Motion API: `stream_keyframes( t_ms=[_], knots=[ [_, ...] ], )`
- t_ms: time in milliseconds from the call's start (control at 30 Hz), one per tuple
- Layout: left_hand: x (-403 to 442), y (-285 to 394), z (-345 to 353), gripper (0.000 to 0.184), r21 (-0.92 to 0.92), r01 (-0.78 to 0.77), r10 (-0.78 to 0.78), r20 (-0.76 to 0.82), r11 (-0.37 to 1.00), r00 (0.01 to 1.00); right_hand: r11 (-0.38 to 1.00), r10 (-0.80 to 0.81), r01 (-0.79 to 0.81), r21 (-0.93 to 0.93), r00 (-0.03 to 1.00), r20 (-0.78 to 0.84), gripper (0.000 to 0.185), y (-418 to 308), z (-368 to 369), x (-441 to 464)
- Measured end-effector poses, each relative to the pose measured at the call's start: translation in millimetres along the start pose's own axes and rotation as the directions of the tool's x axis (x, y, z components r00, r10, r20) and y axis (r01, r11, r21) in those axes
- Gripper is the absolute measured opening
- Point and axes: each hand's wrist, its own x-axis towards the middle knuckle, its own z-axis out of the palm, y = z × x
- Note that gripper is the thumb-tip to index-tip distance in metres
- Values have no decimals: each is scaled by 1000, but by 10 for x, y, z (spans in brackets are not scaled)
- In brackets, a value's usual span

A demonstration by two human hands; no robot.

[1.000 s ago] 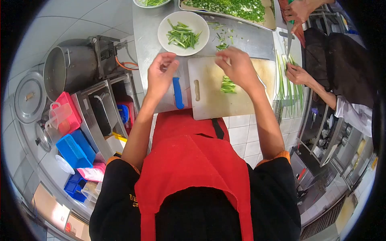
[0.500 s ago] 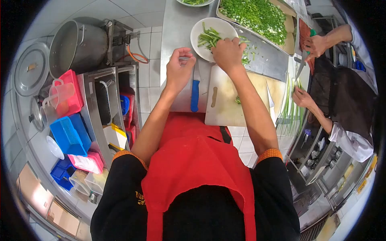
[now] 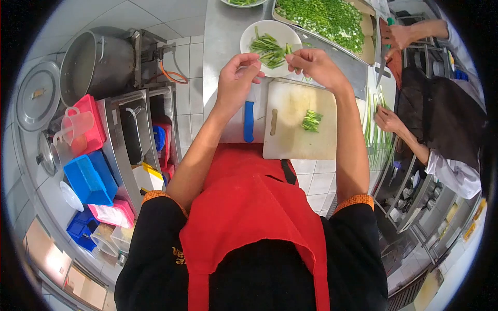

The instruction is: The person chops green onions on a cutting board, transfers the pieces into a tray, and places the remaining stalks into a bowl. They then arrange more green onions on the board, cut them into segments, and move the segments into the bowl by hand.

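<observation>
A white plate [image 3: 248,37] holds cut spring onion stalks [image 3: 271,46]. At its lower left rim is my left hand [image 3: 239,78], fingers loosely curled and apart, with nothing visible in them. My right hand [image 3: 317,68] is at the plate's right rim, thumb and fingers pinched on a few spring onion pieces [image 3: 289,50]. Below it, a small bundle of cut spring onion [image 3: 312,121] lies on the white cutting board [image 3: 290,142]. A knife with a blue handle [image 3: 249,122] lies left of the board; its blade is mostly hidden by my left hand.
A tray of chopped spring onion [image 3: 324,23] stands at the back right. On the right, a co-worker's hands [image 3: 391,120] work with a knife over long spring onions [image 3: 376,129]. A large pot [image 3: 96,62] and a shelf with plastic tubs [image 3: 91,176] stand left.
My right hand has drawn back rightward from the middle of the plate, pinching spring onion pieces. My left hand has moved closer to the plate. The bundle on the board has come into fuller view.
</observation>
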Motion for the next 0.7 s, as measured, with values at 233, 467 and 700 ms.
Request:
stream_keyframes(
  t_ms=[233,467,700],
  knots=[
    [-202,-180,529,47,317,-20,-73,281,948,957,987,22,-22,156,1000,3,29,538,49,-756],
    [-527,-430,890,22,497,-38,-136,310,867,941,997,42,-51,-61,990,-132,27,950,100,-1441],
    [-414,-505,530,13,688,-308,150,282,657,948,813,-331,196,-549,930,-158,24,1227,194,-1345]
  ],
)
